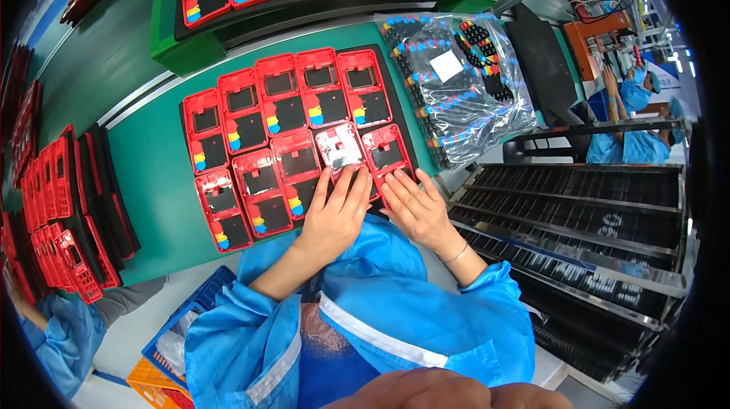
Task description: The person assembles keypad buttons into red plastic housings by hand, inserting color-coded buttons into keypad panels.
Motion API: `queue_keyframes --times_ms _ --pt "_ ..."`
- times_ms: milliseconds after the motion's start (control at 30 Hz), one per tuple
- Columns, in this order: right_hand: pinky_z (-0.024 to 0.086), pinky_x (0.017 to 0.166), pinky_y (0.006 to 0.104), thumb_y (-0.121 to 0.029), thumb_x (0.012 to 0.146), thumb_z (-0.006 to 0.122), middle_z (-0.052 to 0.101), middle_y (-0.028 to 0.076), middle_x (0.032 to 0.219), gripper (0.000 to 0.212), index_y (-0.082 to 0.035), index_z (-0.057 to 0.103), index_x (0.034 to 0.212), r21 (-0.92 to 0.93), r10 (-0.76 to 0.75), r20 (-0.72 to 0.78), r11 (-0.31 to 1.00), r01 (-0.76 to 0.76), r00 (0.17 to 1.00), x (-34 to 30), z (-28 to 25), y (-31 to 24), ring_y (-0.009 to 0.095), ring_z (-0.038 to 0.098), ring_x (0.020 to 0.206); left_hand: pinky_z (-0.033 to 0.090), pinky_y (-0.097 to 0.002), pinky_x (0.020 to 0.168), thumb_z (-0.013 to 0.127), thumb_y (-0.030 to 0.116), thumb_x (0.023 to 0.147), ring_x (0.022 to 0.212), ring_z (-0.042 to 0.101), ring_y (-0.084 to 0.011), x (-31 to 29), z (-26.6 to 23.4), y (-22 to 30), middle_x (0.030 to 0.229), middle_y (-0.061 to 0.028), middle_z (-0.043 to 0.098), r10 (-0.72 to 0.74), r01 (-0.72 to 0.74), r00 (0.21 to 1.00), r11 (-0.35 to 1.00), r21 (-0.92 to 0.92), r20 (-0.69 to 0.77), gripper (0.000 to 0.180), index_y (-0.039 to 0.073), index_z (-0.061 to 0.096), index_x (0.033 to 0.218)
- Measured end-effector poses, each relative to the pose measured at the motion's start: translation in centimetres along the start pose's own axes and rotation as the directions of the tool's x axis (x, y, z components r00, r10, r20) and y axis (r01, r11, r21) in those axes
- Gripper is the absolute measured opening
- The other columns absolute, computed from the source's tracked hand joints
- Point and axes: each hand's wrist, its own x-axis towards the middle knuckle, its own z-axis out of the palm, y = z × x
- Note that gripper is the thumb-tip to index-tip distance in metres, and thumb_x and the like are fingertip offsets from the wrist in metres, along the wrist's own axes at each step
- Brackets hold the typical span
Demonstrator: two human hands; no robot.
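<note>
My left hand [334,215] lies with fingers stretched over the lower part of a red plastic casing [340,144] whose upper part shines with glare. Beside it, my right hand [417,211] rests its extended fingers on the lower part of the neighbouring red casing [385,149] at the front right. Neither hand is closed round anything. Both casings are partly hidden under the fingers. Several more red casings [243,97] stand in two rows on a black tray [403,129]. Most have a dark window, a dark lower panel and small yellow and blue pieces at one corner.
A clear plastic bag [471,120] of black parts with coloured pieces lies right of the tray. Beyond, a green-edged line [190,48] carries another tray of casings. Casing stacks [57,211] stand at left, metal-framed racks [578,249] at right. Co-workers [627,143] in blue sit farther right.
</note>
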Motion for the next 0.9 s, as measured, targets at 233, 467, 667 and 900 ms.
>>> queue_keyframes --times_ms 233,467,667,900 --pt "0.029 0.123 0.0619 -0.021 0.083 0.082 0.066 0.010 0.140 0.051 -0.005 0.069 0.129 -0.032 0.036 -0.037 0.999 -0.037 0.999 0.3 0.2 -0.8 0.027 0.058 0.137 0.037 -0.0644 0.117 0.071 0.027 0.090 0.136 0.053 -0.0304 0.4 -0.8 0.1 0.142 -0.0134 0.060 -0.066 0.067 0.998 0.994 -0.085 0.013 0.055 -0.002 0.063 0.136" --pt "0.029 0.122 0.0616 -0.019 0.083 0.083 0.065 0.012 0.141 0.055 -0.003 0.066 0.133 0.034 0.103 -0.050 0.994 -0.101 0.993 0.8 0.2 -0.6 0.029 0.058 0.137 0.037 -0.0619 0.118 0.060 0.020 0.090 0.138 0.053 -0.0326 -0.6 -0.2 -0.4 0.144 -0.0154 0.060 -0.011 0.005 0.998 0.995 -0.099 -0.062 0.048 0.000 0.065 0.134" --pt "0.020 0.123 0.0685 -0.034 0.085 0.081 0.062 0.007 0.145 0.060 -0.008 0.065 0.137 0.149 0.073 -0.013 0.986 -0.070 0.997 2.2 -1.3 -1.4 0.031 0.051 0.142 0.037 -0.0642 0.118 0.064 0.018 0.088 0.135 0.056 -0.0319 -1.2 -0.6 -0.7 0.139 -0.0140 0.064 -0.073 0.053 0.991 0.982 -0.182 -0.108 0.040 0.000 0.071 0.123" --pt "0.021 0.125 0.0639 -0.036 0.089 0.075 0.060 0.007 0.147 0.064 -0.006 0.060 0.144 -0.029 -0.023 0.103 0.999 0.026 0.994 3.9 -1.0 -2.5 0.026 0.043 0.150 0.038 -0.0656 0.117 0.065 0.017 0.087 0.133 0.057 -0.0336 -1.5 -1.3 -1.2 0.132 -0.0152 0.067 -0.062 0.039 0.993 0.974 -0.222 -0.100 0.035 -0.001 0.073 0.117"
